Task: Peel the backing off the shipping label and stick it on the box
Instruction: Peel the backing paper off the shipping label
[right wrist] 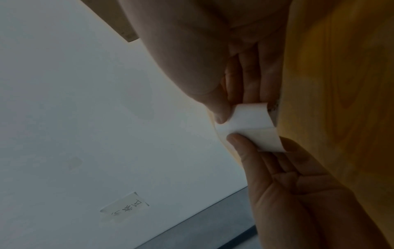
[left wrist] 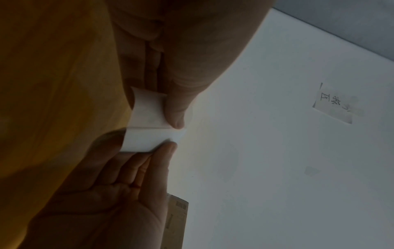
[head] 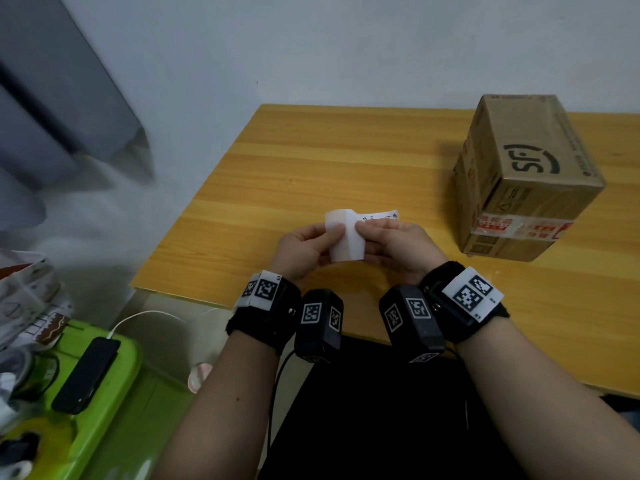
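My left hand (head: 304,251): at centre frame in the head view, thumb and fingers pinching the left part of the white paper.
My right hand (head: 394,247): just right of it, thumb and fingers (right wrist: 251,80) pinching the right part of the same paper.
Shipping label (head: 346,237): held between both hands just above the wooden counter (head: 311,161), white, curled and creased across the middle. A printed end pokes out past my right hand toward the upper right.
Backing: I cannot tell from any view how far it has come away from the label. The wrist views show only plain white paper bent along a fold line.
Box (head: 519,174): brown cardboard with a black logo and a strip of red-printed tape, standing at the right of the frame, well apart from my hands.
Step in hand: I judge the peel is started or being started; nothing is stuck on the box yet.
Risk, folding: the curled paper could let sticky faces touch and bond, because both pinches sit so close together.
Risk, tearing: pulling unevenly at the crease could rip the label.
Risk, crooked placement: a limp, curled label may wrinkle on the box.
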